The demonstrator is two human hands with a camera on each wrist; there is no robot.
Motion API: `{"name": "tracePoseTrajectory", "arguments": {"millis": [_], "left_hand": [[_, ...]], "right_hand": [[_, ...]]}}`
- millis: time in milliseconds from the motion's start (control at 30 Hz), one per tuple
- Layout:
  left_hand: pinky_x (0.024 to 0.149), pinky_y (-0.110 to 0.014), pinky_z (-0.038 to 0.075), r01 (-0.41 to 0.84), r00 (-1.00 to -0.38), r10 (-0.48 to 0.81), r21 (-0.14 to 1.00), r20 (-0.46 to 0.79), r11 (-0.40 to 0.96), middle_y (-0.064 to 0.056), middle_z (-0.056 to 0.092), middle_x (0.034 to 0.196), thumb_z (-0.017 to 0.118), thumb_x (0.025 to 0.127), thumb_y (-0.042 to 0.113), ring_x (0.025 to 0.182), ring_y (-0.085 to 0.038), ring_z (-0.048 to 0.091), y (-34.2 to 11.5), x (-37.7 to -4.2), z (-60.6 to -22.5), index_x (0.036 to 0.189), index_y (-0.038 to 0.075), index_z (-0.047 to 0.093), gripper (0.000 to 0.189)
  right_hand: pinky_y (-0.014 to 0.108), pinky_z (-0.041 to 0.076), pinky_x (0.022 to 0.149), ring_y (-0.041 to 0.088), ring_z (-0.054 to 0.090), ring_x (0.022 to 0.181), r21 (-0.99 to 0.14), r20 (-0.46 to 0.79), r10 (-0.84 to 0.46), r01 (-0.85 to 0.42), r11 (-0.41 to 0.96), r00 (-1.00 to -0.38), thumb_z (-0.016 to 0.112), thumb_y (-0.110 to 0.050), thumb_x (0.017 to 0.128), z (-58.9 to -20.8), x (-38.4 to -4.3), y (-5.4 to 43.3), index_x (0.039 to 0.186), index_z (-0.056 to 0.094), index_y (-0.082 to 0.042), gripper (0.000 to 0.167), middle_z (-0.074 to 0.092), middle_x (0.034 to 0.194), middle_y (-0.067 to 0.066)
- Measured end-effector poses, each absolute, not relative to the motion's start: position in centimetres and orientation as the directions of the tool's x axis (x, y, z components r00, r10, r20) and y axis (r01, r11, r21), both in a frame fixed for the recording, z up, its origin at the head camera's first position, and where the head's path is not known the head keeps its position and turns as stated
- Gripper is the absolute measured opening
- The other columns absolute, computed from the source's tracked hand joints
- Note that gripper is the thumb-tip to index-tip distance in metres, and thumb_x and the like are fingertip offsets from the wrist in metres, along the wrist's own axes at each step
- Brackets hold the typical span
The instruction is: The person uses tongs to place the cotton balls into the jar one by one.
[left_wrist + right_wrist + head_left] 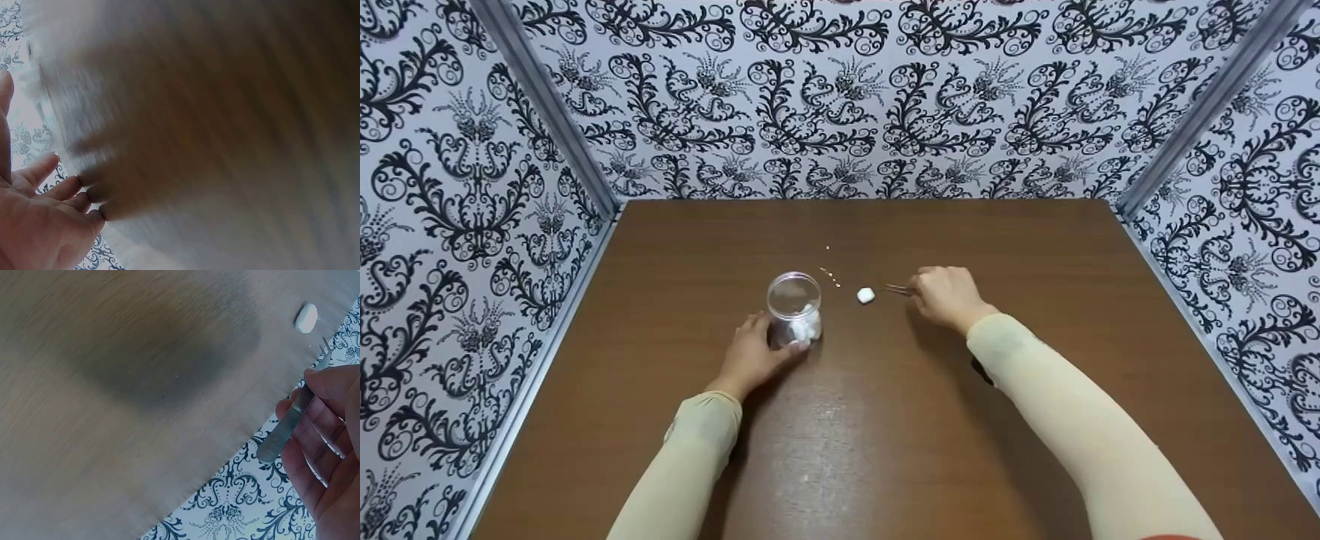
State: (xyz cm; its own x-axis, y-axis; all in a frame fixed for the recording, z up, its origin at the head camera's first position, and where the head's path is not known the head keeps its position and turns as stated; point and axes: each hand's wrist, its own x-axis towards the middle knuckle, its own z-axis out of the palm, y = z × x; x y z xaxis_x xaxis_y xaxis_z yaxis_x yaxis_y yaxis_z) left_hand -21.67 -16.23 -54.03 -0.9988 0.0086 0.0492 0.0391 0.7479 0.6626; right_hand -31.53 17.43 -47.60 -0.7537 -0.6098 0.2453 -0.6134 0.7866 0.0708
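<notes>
A clear jar (794, 304) stands on the table with several white, cotton-like pieces (804, 326) inside. My left hand (754, 352) holds the jar low down, its thumb along the near side and its fingers at the left. In the left wrist view, the fingers (67, 188) reach toward the table and the jar is hard to make out. My right hand (949, 294) grips metal tweezers (287, 424) between thumb and fingers. The tweezers' tips point left toward a single white piece (866, 295) on the table, apart from it by a small gap.
Several tiny pale crumbs (830, 277) are scattered on the brown table (840, 420) behind the jar. Patterned panels (840, 97) enclose the table at the back and both sides, with grey posts (547, 97) at the corners.
</notes>
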Motion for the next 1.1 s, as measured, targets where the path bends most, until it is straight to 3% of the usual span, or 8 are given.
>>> {"name": "tracePoseTrajectory", "arguments": {"millis": [467,733,1100], "left_hand": [[0.113,-0.058,0.026,0.015,-1.000,-0.002,0.662,0.025,0.749,-0.025,0.041,0.150,0.079,0.082,0.051,0.141,-0.045,0.030,-16.0,-21.5,-53.8,0.148,0.008,0.046,0.085],[0.112,-0.058,0.028,0.014,-1.000,-0.001,0.656,0.023,0.755,-0.025,0.041,0.150,0.078,0.082,0.052,0.140,-0.046,0.032,-16.0,-21.6,-53.9,0.149,0.008,0.046,0.086],[0.115,-0.057,0.021,0.015,-1.000,0.013,0.643,0.008,0.766,-0.026,0.037,0.153,0.075,0.083,0.056,0.144,-0.044,0.025,-16.2,-21.7,-54.2,0.151,0.003,0.039,0.094]], "right_hand": [[0.048,0.053,0.053,0.029,0.063,0.063,0.097,0.209,-0.597,-0.591,0.801,-0.775,0.071,-0.014,0.087,-48.2,-31.6,15.5,0.087,0.076,-0.011,0.005,0.067,0.082,0.005],[0.048,0.050,0.049,0.029,0.060,0.057,0.112,0.191,-0.599,-0.589,0.800,-0.778,0.067,-0.013,0.088,-48.7,-31.6,15.2,0.078,0.070,-0.010,0.011,0.064,0.074,0.006],[0.043,0.049,0.044,0.024,0.058,0.052,0.134,0.243,-0.630,-0.618,0.775,-0.738,0.067,-0.008,0.085,-49.2,-31.5,14.9,0.071,0.069,-0.010,0.015,0.062,0.068,0.004]]}}
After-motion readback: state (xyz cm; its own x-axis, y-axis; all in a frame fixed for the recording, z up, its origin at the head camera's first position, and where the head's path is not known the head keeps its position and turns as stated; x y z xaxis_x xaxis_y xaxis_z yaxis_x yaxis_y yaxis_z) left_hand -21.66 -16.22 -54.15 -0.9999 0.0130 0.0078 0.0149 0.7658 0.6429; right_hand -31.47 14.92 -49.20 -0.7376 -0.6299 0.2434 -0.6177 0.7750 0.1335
